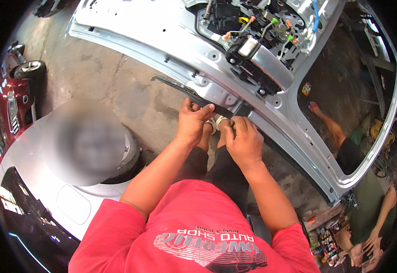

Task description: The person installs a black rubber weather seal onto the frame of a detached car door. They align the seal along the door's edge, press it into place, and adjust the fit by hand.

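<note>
Strip [194, 94], black and narrow, lies at the centre of the frame along the near edge of the grey door [153, 22]. The left hand [192, 122] pinches it between thumb and fingers; the right hand [246, 141] has its fingers drawn together by the strip's right part, and I cannot tell whether they grip it. The step in hand seems to be working the strip along the door edge, on or off being unclear; the next move probably calls for a steady left pinch and careful right fingers. The strip's right end is hidden by the right hand, and its contact with the door is hard to make out. At the upper right, the door's workings run off the frame beyond a silver handle [274, 68]. At mid left, a blurred patch covers part of a tyre [132, 154]; at far left, a red car [12, 109] is cut off by the dark rim.
</note>
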Tool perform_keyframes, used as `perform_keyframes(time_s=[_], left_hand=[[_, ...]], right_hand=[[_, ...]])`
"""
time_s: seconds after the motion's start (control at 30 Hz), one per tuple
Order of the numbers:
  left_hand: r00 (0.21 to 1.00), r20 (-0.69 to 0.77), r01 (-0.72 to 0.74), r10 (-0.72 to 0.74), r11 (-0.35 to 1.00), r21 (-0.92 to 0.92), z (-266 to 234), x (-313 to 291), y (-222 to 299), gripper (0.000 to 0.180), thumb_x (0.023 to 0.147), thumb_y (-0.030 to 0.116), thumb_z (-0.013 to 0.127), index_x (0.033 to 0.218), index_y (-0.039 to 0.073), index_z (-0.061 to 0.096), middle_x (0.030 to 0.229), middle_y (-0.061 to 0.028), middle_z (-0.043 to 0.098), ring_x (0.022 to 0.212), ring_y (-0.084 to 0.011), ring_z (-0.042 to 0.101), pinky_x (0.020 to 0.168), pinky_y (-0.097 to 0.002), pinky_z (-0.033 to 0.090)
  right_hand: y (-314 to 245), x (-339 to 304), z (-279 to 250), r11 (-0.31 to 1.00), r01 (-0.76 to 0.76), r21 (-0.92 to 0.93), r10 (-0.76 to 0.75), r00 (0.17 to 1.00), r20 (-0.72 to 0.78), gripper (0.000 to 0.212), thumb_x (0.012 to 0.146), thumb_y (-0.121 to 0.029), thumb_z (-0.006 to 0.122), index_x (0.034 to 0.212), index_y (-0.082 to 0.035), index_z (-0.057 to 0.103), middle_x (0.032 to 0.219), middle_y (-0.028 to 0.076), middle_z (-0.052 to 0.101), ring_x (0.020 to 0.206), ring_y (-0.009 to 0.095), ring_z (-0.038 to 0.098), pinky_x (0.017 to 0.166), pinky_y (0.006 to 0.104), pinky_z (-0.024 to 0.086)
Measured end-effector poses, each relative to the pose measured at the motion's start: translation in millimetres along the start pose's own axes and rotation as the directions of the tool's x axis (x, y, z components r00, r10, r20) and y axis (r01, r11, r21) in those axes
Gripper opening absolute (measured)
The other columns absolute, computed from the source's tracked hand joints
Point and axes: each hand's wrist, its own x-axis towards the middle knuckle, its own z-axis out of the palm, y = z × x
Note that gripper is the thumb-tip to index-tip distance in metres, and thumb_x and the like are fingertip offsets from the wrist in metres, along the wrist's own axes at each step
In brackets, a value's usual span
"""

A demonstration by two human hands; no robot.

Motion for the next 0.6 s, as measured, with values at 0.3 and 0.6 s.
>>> perform_keyframes(time_s=[0.3, 0.6], left_hand=[[0.997, 0.042, 0.061, -0.063, 0.996, 0.058, -8, -3, 18, 0.042, 0.089, -0.005, 0.075, 0.127, 0.001, 0.057, 0.106, -0.0089, 0.071, 0.09, -0.0181, 0.071, 0.08, -0.0305, 0.061], [0.933, 0.269, 0.346, -0.24, 0.804, -0.483, -93, 80, 41, 0.022, 0.097, 0.011, 0.069, 0.117, 0.005, 0.062, 0.118, -0.009, 0.069, 0.112, -0.0219, 0.066, 0.102, -0.0424, 0.057]], right_hand=[[-17, 59, 30, 0.94, 0.314, -0.134, -0.307, 0.949, 0.066, 0.025, 0.082, -0.016, 0.075, 0.104, -0.009, 0.065, 0.104, 0.01, 0.058, 0.097, 0.035, 0.064, 0.078, 0.0457, 0.057], [-25, 57, 42, 0.962, 0.224, -0.158, -0.214, 0.974, 0.081, 0.036, 0.077, -0.014, 0.083, 0.109, -0.008, 0.066, 0.106, 0.012, 0.06, 0.101, 0.037, 0.063, 0.087, 0.048, 0.053]])
